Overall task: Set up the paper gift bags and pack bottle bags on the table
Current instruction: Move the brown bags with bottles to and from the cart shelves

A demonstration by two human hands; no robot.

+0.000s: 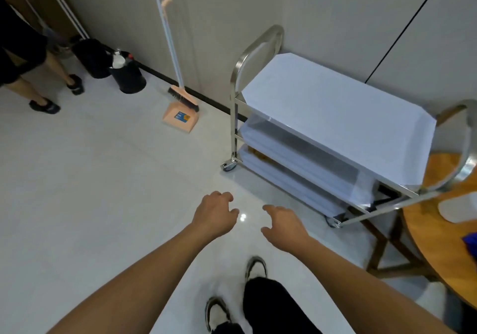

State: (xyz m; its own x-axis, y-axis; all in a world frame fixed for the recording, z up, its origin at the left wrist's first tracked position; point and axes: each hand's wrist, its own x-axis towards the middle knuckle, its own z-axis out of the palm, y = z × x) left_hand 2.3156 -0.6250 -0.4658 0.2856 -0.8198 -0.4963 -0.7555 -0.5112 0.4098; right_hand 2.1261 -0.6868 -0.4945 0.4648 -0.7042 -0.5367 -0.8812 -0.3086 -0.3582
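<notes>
Zero progress on the actual task as far as I can tell. Both hands are out in front over the bare floor with nothing in them: left hand [215, 215] has its fingers loosely curled, right hand [282, 226] is spread a bit more, thumb apart from the fingers. So the grip on either side is loose and holding nothing.

No paper gift bags or bottle bags that I can pick out anywhere. Best guess is they're on the steel cart [333, 137] parked against the wall, just ahead and to the right of the hands. Its top shelf is covered by a flat white sheet, and the two lower shelves hold more white stuff, with something yellowish-brown peeking out at the back of the bottom one. Can't tell what that is.

The round wooden surface [438, 230] is at the far right edge of view, tucked right up beside the cart's near handle. A white flat thing and a bit of something blue sit on it, but no bag stands there.

So everything's still left: find the bags, get them out, open them up, stand them on that surface, then pack the bottle bags.

Off to the left there's a broom and dustpan [180, 106] leaning by the wall, a black bin [127, 75], and another person's legs.
</notes>
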